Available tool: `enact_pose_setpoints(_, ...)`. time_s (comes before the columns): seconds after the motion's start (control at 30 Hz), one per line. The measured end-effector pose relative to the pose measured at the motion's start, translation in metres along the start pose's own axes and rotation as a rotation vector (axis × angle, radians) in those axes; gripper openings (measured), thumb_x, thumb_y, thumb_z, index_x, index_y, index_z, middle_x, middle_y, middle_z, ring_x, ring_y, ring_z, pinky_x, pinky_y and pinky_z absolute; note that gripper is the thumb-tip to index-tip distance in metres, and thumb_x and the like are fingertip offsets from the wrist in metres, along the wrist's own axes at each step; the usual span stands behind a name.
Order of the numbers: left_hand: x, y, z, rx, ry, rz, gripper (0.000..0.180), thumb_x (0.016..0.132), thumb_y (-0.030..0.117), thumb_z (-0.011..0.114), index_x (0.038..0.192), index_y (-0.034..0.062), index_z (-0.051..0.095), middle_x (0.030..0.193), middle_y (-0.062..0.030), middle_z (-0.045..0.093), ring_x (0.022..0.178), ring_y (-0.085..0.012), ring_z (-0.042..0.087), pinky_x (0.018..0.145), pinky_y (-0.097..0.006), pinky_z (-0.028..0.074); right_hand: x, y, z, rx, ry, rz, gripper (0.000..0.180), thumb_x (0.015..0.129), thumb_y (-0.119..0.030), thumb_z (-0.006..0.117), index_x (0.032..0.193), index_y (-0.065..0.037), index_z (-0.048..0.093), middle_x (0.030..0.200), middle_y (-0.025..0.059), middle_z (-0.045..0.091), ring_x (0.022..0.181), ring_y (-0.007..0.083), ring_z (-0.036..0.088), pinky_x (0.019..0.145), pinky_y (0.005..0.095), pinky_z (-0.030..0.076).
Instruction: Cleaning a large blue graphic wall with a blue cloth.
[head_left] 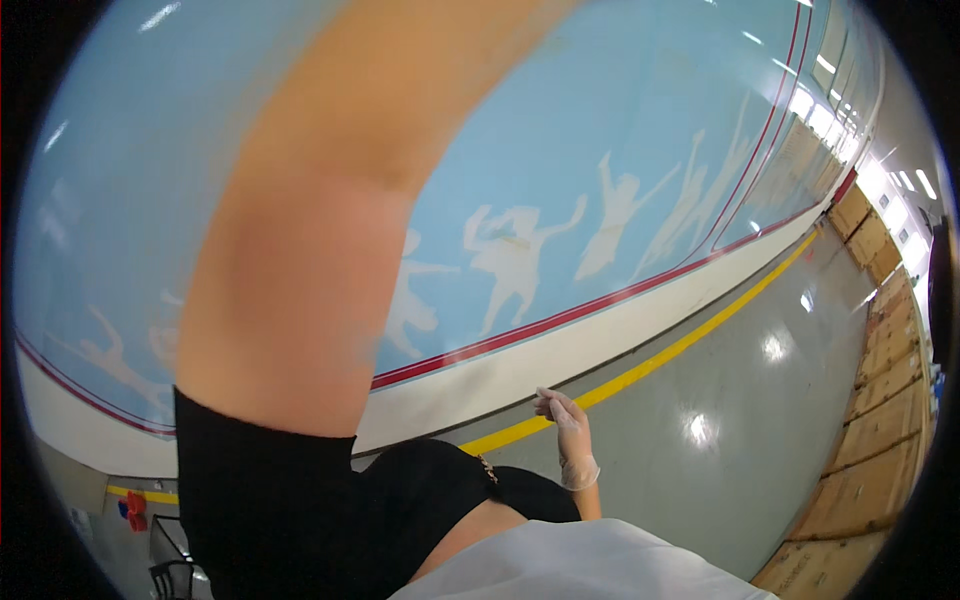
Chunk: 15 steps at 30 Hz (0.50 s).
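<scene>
My raised left arm (300, 270), in a short black sleeve, fills much of the view and runs up past the top edge. Its hand lies outside the picture. Lower down, beside my body, my right hand (567, 435) wears a thin see-through glove. Its fingers are curled in with the thumb against them, and whether anything is between them is too small to tell. Behind both arms stands a large light-blue panel wall (640, 110) with white dancing-figure shapes and dark red stripes. The right hand appears in front of its white lower band, touching nothing that I can see.
A yellow line (660, 365) runs along the grey shiny floor (740, 370) by the wall's foot. Wooden crates (850, 490) stand in a row at the right. A dark chair (172, 578) and a small red object (136, 512) are at the lower left.
</scene>
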<state>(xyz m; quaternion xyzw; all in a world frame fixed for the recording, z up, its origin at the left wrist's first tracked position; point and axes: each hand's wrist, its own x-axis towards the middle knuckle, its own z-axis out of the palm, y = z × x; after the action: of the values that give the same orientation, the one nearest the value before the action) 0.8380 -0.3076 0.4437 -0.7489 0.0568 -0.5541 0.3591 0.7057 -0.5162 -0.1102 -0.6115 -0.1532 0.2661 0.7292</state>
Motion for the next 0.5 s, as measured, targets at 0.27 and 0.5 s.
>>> enact_pose_setpoints(0.27,-0.204,0.152,0.041,-0.350,-0.061,0.211,0.041,0.086,0.019,0.055,0.126,0.0143,0.061,0.071,-0.0050,0.062,0.063,-0.0232,0.064,0.052,-0.039,0.047,-0.004,-0.014,0.038,-0.148,-0.246,0.042,0.030,0.099,-0.013,0.048,0.121,0.001,0.064,0.100,0.0087,0.067,0.094,0.0164,0.062,0.088,0.0287,0.048)
enact_pose_setpoints(0.5,-0.415,0.215,-0.030,-0.430,-0.459,0.304,0.038,0.082,0.020,0.056,0.118,0.0092,0.062,0.075,0.0003,0.056,0.064,-0.0145,0.057,0.055,-0.032,0.043,-0.006,-0.011,0.042,-0.264,-0.331,0.032,0.030,0.099,-0.014,0.049,0.123,-0.001,0.063,0.101,0.0078,0.067,0.096,0.0154,0.062,0.090,0.0288,0.048)
